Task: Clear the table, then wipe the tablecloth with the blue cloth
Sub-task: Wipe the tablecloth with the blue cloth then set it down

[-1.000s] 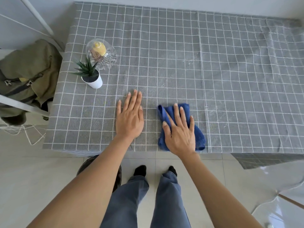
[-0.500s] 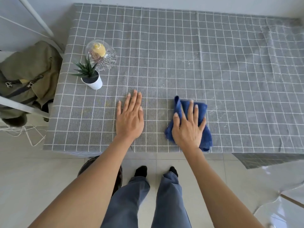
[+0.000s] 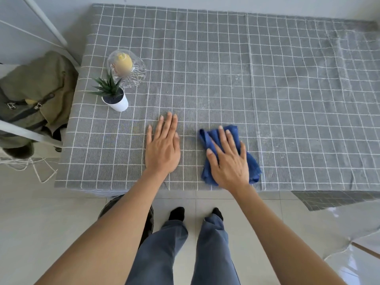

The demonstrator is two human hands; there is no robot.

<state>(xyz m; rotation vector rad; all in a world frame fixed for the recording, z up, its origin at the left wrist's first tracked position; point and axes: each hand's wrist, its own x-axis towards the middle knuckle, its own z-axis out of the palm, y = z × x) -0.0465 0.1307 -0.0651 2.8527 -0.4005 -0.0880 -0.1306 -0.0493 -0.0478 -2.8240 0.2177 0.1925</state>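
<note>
Grey checked tablecloth (image 3: 216, 64) mid-wipe, most of the table bare already

Right hand (image 3: 228, 161) is spread flat, palm down on the bunched blue cloth (image 3: 209, 138) near the front edge, nothing pinched, just pressing. Left hand (image 3: 162, 149) lies flat too, fingers together, straight on the fabric beside it, pinning it down. Small potted plant (image 3: 114, 95) and a glass dome (image 3: 127, 67) with something yellow inside sit at the far left corner, so clearing doesn't look finished imo. For a good wipe I'd use even pressure, overlapping strokes along the grid, and work toward those pale dusty patches on the right, with the left hand holding so nothing wrinkles.
</note>
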